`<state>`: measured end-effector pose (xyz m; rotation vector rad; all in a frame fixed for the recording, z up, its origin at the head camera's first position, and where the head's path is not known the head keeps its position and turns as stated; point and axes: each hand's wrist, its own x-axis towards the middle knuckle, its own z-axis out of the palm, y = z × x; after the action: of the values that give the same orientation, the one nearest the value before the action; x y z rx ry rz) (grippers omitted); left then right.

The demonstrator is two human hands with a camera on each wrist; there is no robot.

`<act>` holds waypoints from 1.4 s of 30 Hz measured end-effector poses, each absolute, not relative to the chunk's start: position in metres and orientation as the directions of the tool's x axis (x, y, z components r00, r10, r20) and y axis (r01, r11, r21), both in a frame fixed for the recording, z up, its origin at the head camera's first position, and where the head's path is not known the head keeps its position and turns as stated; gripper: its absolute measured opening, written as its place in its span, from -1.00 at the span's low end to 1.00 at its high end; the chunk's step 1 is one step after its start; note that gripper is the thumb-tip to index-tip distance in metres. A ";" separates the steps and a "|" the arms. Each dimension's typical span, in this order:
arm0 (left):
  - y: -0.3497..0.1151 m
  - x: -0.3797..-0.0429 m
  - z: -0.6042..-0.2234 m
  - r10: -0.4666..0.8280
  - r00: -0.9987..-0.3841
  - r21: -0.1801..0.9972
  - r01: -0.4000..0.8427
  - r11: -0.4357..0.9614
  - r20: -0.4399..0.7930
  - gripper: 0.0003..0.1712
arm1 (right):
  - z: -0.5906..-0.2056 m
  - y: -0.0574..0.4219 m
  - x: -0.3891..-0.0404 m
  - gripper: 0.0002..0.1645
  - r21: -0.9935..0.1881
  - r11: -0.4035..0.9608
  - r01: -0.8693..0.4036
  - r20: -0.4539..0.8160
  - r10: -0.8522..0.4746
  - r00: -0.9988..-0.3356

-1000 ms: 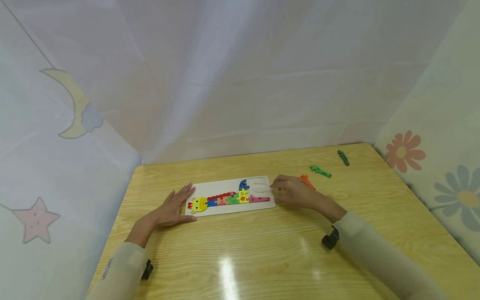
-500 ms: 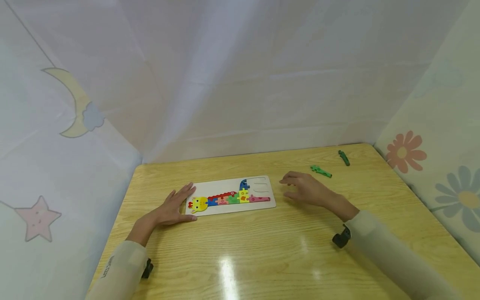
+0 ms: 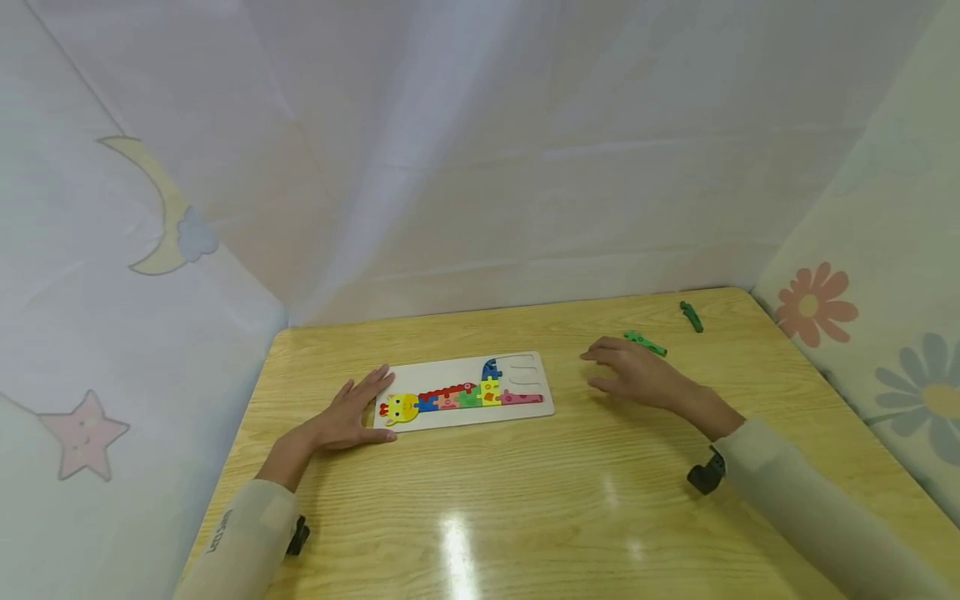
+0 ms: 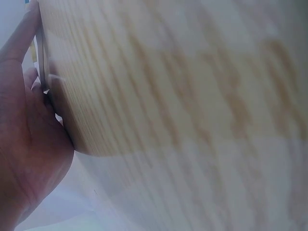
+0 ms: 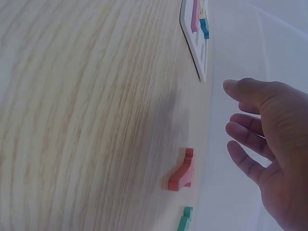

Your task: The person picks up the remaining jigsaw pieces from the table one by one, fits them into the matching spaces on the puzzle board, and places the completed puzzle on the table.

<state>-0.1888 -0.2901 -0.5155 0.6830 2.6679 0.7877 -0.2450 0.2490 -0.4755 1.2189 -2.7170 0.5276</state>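
A white puzzle board [image 3: 442, 377] lies on the table with a giraffe partly assembled in it: yellow head [image 3: 403, 407], colourful neck and body, pink leg piece [image 3: 522, 398] and blue piece [image 3: 491, 369]. Bare outlined slots show at its right end. My left hand [image 3: 348, 417] rests with fingers and thumb spread around the board's left end. To the right of the board my right hand [image 3: 633, 373] hovers over the table, fingers loosely bent, nothing in them. Below it in the right wrist view lies an orange-red puzzle piece [image 5: 182, 173], hidden by the hand in the head view.
A green puzzle piece [image 3: 645, 342] lies just beyond my right hand, and a dark green piece [image 3: 692, 317] sits farther back near the right rear corner of the wooden table [image 3: 525, 500]. Printed cloth walls [image 3: 600, 183] stand behind and at both sides.
My right hand has drawn back to the right, away from the board's right end, and now covers the orange-red piece. The left hand stays at the board's left end.
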 end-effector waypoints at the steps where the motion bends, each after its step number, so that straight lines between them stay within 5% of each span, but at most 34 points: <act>1: -0.290 -0.189 -0.515 0.513 -0.850 0.569 0.363 0.738 -0.123 0.25 | -0.475 0.251 -0.245 -0.50 -0.273 0.622 -0.734 0.235 -0.697 -0.677; 17: -0.290 -0.191 -0.515 0.512 -0.851 0.576 0.363 0.733 -0.115 0.25 | -0.469 0.276 -0.249 -0.61 -0.294 0.630 -0.719 0.274 -0.665 -0.695; 42: -0.289 -0.188 -0.517 0.499 -0.857 0.570 0.347 0.745 -0.129 0.25 | -0.475 0.310 -0.256 -0.46 -0.241 0.703 -0.669 0.248 -0.622 -0.743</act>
<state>-0.1880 -0.2890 -0.5171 0.6623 2.6723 0.7937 -0.2557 0.3097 -0.4747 1.0528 -2.7605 0.4783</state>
